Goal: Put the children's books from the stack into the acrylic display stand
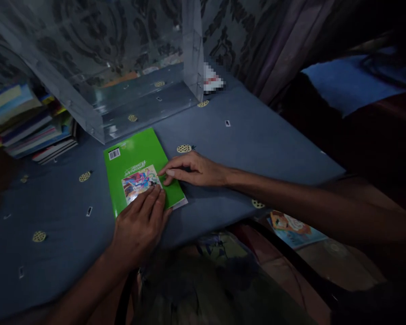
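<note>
a dim room, a table [257, 135] under a blue patterned cloth. a green book [138, 158] lies flat near the table's front edge, just before a clear plastic box [122, 67]. the left hand [140, 228] presses flat on the book's near end, fingers together; the right hand [192, 169] rests fingertips on its right edge. stacked books [30, 122] sit at the back left corner.

Bare blue tablecloth [257, 144] lies open right of the green book [135, 158]; a clear box [122, 67] blocks behind, stacked books [30, 122] left.
</note>
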The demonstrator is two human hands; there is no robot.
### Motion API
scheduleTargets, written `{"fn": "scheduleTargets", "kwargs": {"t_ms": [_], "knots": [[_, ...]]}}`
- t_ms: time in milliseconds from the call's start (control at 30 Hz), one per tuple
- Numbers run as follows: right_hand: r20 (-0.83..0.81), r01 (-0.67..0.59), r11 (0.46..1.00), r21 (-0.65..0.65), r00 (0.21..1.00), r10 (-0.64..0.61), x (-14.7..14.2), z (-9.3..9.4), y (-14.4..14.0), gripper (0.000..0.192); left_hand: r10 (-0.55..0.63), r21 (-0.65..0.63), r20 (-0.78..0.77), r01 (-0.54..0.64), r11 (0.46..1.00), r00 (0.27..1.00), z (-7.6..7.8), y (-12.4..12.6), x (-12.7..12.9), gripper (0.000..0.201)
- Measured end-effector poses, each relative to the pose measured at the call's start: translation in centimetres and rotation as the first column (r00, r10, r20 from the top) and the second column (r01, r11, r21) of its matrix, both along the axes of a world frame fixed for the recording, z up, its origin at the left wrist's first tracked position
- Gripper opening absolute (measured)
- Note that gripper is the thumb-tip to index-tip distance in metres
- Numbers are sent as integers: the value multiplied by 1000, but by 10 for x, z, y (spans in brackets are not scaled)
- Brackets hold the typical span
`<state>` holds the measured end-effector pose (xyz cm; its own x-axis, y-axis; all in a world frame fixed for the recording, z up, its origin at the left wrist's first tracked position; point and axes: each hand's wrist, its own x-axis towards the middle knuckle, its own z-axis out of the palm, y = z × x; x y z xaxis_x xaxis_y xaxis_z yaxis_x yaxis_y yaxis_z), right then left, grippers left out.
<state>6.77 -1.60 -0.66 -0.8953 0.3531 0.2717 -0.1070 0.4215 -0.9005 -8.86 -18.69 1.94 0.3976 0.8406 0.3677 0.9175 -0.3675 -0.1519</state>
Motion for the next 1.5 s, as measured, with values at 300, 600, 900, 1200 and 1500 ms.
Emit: {"fn": "scheduleTargets", "kwargs": {"t_ms": [300,600,900,1200,1500], "knots": [[-25,-33,999,19,999,33,3,5,3,23,-24,-25,-52,22,999,998,14,4,0,23],[-9,-135,980,150,990,138,6,-3,9,43,9,-23,-88,-11,1000,996,10,0,4,25],[82,83,809,582,984,-160,19,-7,-9,57,-9,5,33,9,1000,999,-1,-6,-5,29],[244,-90,849,521,969,-47,-5,26,-85,41,219,-252,195,-167,953,956,22,-5,-55,35],[94,-321,883,343,947,308,-54,25,-76,22,496,-348,-339,-596,724,799,38,46,-37,30]]}}
